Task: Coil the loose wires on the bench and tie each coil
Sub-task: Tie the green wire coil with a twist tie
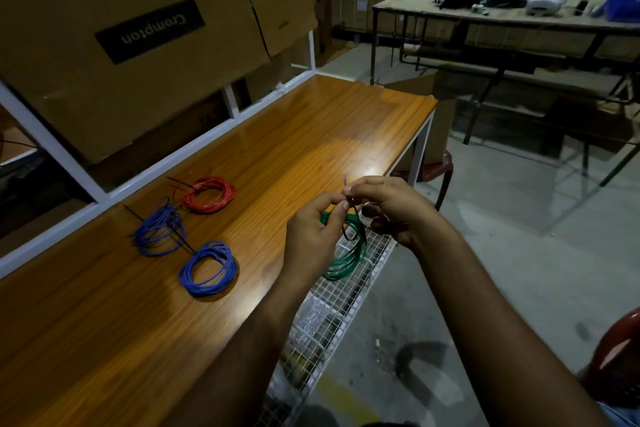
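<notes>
Above the bench's near edge I hold a green wire coil (346,258) in the air. My left hand (317,230) grips the coil's top. My right hand (388,208) pinches a black cable tie (354,230) looped round the coil, its thin tail sticking up between my fingertips. On the wooden bench (259,156) lie a red coil (209,193) with a black tie, a looser blue coil (159,230) with black ties across it, and a neat blue coil (208,269).
A white wire-mesh tray (332,308) hangs along the bench's front edge below the green coil. Cardboard boxes (138,31) stand behind the white rail. A second table (502,10) with gadgets sits far right; red stools (613,360) stand on the floor.
</notes>
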Demonstrator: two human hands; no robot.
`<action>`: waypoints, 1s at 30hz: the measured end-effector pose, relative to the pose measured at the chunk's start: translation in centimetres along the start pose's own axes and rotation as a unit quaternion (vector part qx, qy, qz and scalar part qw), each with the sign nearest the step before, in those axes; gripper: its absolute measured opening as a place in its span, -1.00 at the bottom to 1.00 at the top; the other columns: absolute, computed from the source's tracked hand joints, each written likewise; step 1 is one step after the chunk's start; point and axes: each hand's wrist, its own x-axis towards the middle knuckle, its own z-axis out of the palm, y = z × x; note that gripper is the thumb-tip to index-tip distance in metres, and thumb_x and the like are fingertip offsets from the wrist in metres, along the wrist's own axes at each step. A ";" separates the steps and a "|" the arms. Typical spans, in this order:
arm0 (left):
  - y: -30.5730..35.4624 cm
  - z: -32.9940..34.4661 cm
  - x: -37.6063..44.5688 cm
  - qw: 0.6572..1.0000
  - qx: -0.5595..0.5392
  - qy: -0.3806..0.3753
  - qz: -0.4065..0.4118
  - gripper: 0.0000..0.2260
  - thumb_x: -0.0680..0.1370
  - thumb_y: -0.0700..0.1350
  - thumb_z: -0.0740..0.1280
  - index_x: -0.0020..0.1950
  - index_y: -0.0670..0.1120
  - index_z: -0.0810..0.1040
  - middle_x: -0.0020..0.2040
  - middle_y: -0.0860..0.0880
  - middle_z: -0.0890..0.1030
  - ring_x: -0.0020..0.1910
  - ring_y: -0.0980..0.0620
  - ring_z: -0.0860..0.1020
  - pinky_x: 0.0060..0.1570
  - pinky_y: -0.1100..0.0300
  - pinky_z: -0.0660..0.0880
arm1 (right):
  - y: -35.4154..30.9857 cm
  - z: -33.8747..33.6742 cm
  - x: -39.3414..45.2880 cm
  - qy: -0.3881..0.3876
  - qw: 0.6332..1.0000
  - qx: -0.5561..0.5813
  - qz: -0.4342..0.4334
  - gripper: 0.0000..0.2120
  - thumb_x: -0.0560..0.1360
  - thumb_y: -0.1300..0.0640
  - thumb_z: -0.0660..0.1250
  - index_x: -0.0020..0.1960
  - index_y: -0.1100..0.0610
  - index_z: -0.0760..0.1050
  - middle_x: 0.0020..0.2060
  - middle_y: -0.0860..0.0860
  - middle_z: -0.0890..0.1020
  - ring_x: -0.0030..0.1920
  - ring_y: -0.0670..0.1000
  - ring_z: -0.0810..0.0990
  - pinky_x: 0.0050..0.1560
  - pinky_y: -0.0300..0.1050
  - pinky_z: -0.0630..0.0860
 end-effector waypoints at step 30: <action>-2.6 0.2 0.6 0.979 -0.058 0.067 -0.184 -0.76 0.68 -0.06 0.20 -0.10 0.03 0.61 -0.29 0.08 0.62 -0.33 0.03 0.49 -0.30 0.15 0.37 | -5.1 3.5 1.4 0.011 0.969 -0.097 -0.227 -0.95 0.64 0.23 0.25 0.07 0.20 0.46 0.08 0.12 0.51 -0.25 0.18 0.72 -0.22 0.08 0.68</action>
